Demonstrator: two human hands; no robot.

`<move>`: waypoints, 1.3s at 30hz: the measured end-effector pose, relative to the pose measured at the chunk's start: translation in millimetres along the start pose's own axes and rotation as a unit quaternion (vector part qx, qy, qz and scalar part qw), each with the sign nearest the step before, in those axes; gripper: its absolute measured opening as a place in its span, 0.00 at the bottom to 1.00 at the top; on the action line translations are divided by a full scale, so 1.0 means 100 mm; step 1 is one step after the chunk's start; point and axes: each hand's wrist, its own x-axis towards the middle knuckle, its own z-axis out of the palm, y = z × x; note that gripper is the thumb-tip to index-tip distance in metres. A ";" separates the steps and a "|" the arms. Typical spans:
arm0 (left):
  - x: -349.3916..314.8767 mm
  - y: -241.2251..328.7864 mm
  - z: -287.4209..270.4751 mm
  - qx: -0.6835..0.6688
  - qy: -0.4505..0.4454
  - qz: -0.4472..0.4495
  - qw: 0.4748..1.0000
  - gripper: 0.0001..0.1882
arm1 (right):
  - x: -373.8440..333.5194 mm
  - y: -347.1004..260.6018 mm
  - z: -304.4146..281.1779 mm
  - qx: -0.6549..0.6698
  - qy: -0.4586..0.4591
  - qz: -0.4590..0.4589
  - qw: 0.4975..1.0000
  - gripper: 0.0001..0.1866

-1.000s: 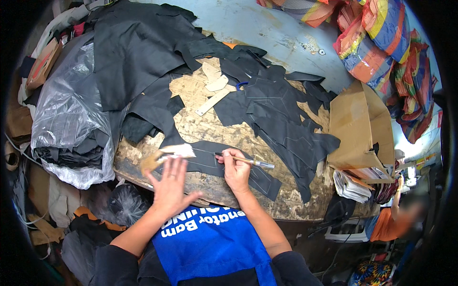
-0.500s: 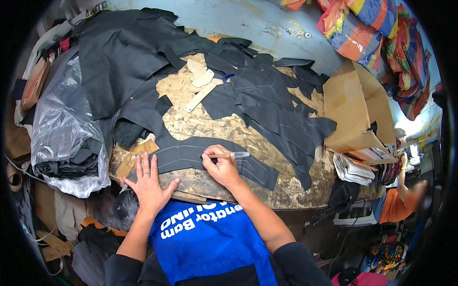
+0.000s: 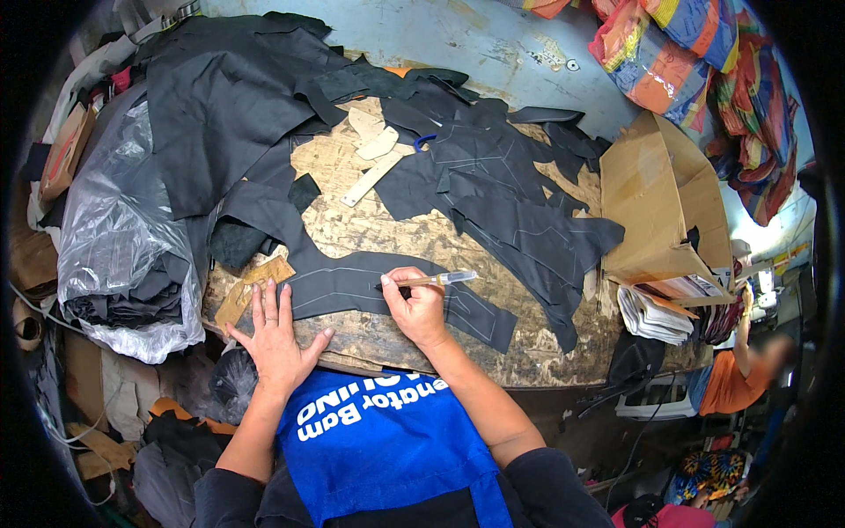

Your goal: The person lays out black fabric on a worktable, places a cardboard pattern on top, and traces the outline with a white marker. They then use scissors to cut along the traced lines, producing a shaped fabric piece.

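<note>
A pen (image 3: 451,277) with a clear end is gripped in my right hand (image 3: 419,315), its dark tip at a curved strip of black leather-like material (image 3: 330,283). Pale outlines of shapes are drawn along that strip. My left hand (image 3: 280,339) lies with fingers spread at the strip's left end, its fingertips on a worn tan pattern piece (image 3: 236,304) and the strip's edge. Beyond my hands rest pale pattern pieces (image 3: 378,143), a flat pale strip with a hole (image 3: 370,180) and a blue-handled tool (image 3: 424,142), partly hidden.
Black sheets (image 3: 220,114) cover the far left of the worn wooden table (image 3: 334,216), and more marked pieces (image 3: 502,176) lie right. A clear plastic bag (image 3: 123,238) stands left; a cardboard box (image 3: 647,194) and folded stack (image 3: 656,314) sit right. A person in orange (image 3: 735,383) is farther right.
The pen's back end has swung right and slightly up as my right hand shifts a little to the right. My left hand stays in place.
</note>
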 end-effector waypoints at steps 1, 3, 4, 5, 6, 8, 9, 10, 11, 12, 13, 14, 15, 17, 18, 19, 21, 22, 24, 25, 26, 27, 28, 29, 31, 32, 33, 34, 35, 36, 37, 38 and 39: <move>0.00 0.00 0.00 -0.005 -0.003 -0.002 1.000 0.48 | 0.00 0.00 0.01 -0.005 0.002 -0.001 1.000 0.07; 0.00 0.00 0.00 -0.004 0.000 -0.002 1.000 0.48 | 0.00 0.00 0.01 -0.016 0.005 -0.005 1.000 0.06; 0.00 0.00 0.00 -0.008 0.000 -0.001 1.000 0.48 | 0.01 0.00 0.01 -0.030 0.001 -0.017 0.999 0.06; 0.00 0.00 0.00 -0.009 0.002 -0.001 1.000 0.48 | 0.01 0.00 0.01 -0.045 -0.005 -0.032 0.998 0.06; 0.00 0.00 0.00 -0.011 0.000 -0.002 1.000 0.48 | 0.01 0.00 0.01 -0.062 -0.010 -0.046 0.997 0.06; 0.00 0.00 0.00 -0.013 -0.004 -0.003 1.000 0.48 | 0.00 0.01 0.00 -0.038 -0.011 -0.024 0.999 0.06; 0.00 0.00 -0.01 -0.014 -0.006 -0.005 1.000 0.48 | 0.00 0.01 0.00 -0.025 -0.009 -0.021 0.999 0.06; 0.00 0.00 -0.01 -0.014 -0.005 -0.006 1.000 0.48 | 0.00 0.01 0.00 -0.034 -0.010 -0.024 0.999 0.05; 0.00 0.00 -0.01 -0.014 -0.006 -0.007 1.000 0.48 | 0.00 0.01 0.00 -0.043 -0.010 -0.033 0.998 0.05; 0.00 0.00 -0.01 -0.010 -0.001 -0.004 1.000 0.48 | 0.00 0.01 0.00 -0.053 -0.008 -0.038 0.998 0.05; 0.00 0.00 -0.01 -0.012 -0.005 -0.005 1.000 0.48 | 0.00 0.01 0.01 -0.036 0.000 -0.022 0.999 0.05; 0.00 0.00 -0.01 -0.010 -0.004 -0.004 1.000 0.48 | 0.00 0.01 0.00 -0.021 0.009 -0.002 1.000 0.05; 0.00 0.00 -0.01 -0.004 -0.004 -0.004 1.000 0.48 | 0.00 0.01 0.00 -0.005 0.018 0.008 1.000 0.05; 0.00 0.00 -0.01 -0.010 -0.001 -0.001 1.000 0.48 | 0.00 0.00 -0.01 -0.035 0.008 -0.013 0.999 0.05; 0.00 0.00 0.00 -0.006 0.000 -0.001 1.000 0.48 | 0.00 -0.01 -0.01 -0.049 0.003 -0.028 0.998 0.04; 0.00 -0.01 0.00 -0.011 0.002 0.000 1.000 0.47 | 0.00 -0.02 -0.01 -0.050 0.007 -0.027 0.998 0.04; 0.00 -0.01 0.00 -0.008 0.006 0.002 1.000 0.47 | 0.00 -0.03 0.00 -0.053 0.010 -0.026 0.998 0.04; 0.00 -0.01 0.00 -0.011 0.006 0.001 1.000 0.47 | 0.00 -0.03 0.01 -0.047 0.011 -0.020 0.999 0.04; 0.00 -0.01 0.00 -0.007 0.015 0.007 1.000 0.47 | -0.01 -0.02 0.01 -0.036 0.017 -0.012 0.999 0.04; 0.00 0.00 -0.01 -0.013 0.005 0.002 1.000 0.47 | -0.02 -0.02 -0.01 -0.041 0.026 -0.019 0.999 0.04; 0.00 0.00 -0.01 -0.015 0.001 0.000 1.000 0.47 | -0.02 -0.01 -0.05 -0.044 0.045 -0.030 0.998 0.04; 0.00 0.00 -0.01 -0.018 -0.003 -0.001 1.000 0.47 | -0.03 0.01 -0.09 -0.054 0.052 -0.030 0.997 0.03; 0.00 0.01 -0.02 -0.013 0.001 0.003 1.000 0.47 | -0.05 0.02 -0.18 -0.024 0.062 0.011 0.998 0.03; 0.01 0.01 -0.02 -0.008 0.005 0.005 1.000 0.47 | -0.09 0.04 -0.32 0.006 0.076 0.055 0.996 0.03; 0.01 0.01 -0.02 -0.003 0.002 0.002 1.000 0.46 | -0.21 0.07 -0.66 0.028 0.102 0.096 0.990 0.02; 0.00 0.00 -0.02 -0.005 0.006 0.006 1.000 0.46 | -0.30 0.07 -0.86 0.026 0.115 0.091 0.989 0.02; 0.00 0.00 -0.02 -0.005 0.000 0.005 1.000 0.47 | -0.38 0.08 -1.01 0.023 0.129 0.102 0.986 0.02; 0.00 0.00 -0.02 -0.005 -0.006 0.003 1.000 0.47 | -0.45 0.11 -1.12 0.039 0.149 0.101 0.983 0.02; 0.00 0.00 -0.02 -0.003 -0.008 -0.003 1.000 0.47 | -0.52 0.14 -1.18 0.017 0.133 0.101 0.986 0.02; 0.00 0.00 -0.01 -0.001 -0.011 -0.005 1.000 0.47 | -0.59 0.15 -1.25 0.006 0.127 0.092 0.988 0.03; 0.01 0.00 -0.01 0.005 -0.004 0.000 1.000 0.47 | -0.63 0.17 -1.30 0.007 0.122 0.069 0.990 0.03; 0.01 0.01 -0.01 0.003 -0.014 -0.006 1.000 0.47 | -0.65 0.19 -1.32 -0.019 0.128 0.081 0.988 0.04; 0.01 0.01 -0.01 0.007 -0.015 -0.008 1.000 0.47 | -0.66 0.20 -1.32 -0.032 0.134 0.079 0.987 0.04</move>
